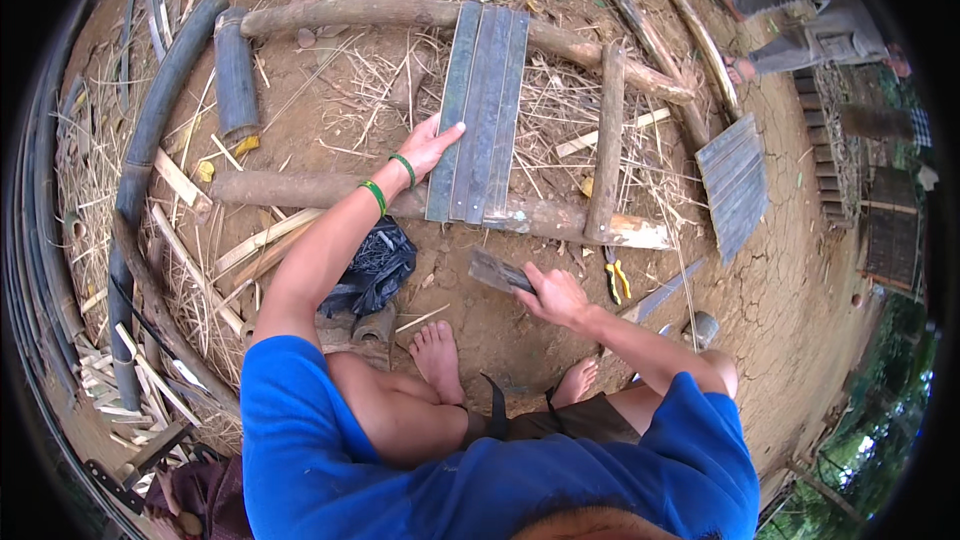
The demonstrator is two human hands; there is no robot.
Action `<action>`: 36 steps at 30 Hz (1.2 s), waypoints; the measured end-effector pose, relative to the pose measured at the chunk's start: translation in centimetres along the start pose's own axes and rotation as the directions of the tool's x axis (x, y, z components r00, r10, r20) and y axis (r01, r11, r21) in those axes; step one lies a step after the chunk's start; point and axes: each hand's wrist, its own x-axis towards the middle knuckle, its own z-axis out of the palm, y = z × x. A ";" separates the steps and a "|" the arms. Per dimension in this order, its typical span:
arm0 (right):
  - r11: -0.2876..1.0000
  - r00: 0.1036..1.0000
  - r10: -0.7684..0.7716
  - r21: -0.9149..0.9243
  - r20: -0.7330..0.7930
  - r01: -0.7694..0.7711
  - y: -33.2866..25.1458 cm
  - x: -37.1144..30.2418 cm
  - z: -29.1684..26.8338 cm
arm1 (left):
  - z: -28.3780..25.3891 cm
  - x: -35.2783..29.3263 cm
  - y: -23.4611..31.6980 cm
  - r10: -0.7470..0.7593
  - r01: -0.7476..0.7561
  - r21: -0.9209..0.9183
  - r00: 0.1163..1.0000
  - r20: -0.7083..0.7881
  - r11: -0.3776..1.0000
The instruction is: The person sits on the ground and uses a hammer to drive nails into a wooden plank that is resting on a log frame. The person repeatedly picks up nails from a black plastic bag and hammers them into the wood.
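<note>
Dark split bamboo slats [480,110] lie side by side across two round wooden poles. My left hand [428,150] grips their left edge, thumb on top; its other fingers are partly hidden. In my right hand [557,297] is a short, flat grey-brown bar [495,272], tilted up to the left just below the slats' near end. Whether the bar is metal or wood I cannot tell. The near pole [560,220] and the far pole [350,12] are joined at the right by a wooden crosspiece [605,140].
Yellow-handled pliers [617,277] and a saw blade [665,292] lie on the ground at right. A black plastic bag [370,268] sits left of my feet. Another slat panel [733,185] rests on a pole end. Bamboo poles [150,150] line the left. Someone's legs [815,20] show far right.
</note>
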 end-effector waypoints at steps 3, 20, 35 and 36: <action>0.989 0.999 0.017 -0.145 0.051 -0.009 4.8 -0.4 3.5 | 0.7 0.4 -1.1 0.041 -0.035 0.042 0.989 -0.139 0.999; 0.907 0.848 -0.421 -0.183 -0.323 0.380 2.3 1.3 4.5 | -2.9 -0.1 -0.8 0.053 0.181 0.427 0.875 -0.481 0.886; 0.904 0.805 -0.419 -0.113 -0.419 0.412 -16.0 18.8 11.0 | -7.8 -25.5 2.3 -0.072 0.126 0.990 0.989 -0.130 -0.057; 0.922 0.788 -0.386 -0.179 -0.479 0.342 -16.0 19.5 11.8 | -7.7 -26.4 1.4 0.050 0.071 0.982 0.997 -0.063 -0.173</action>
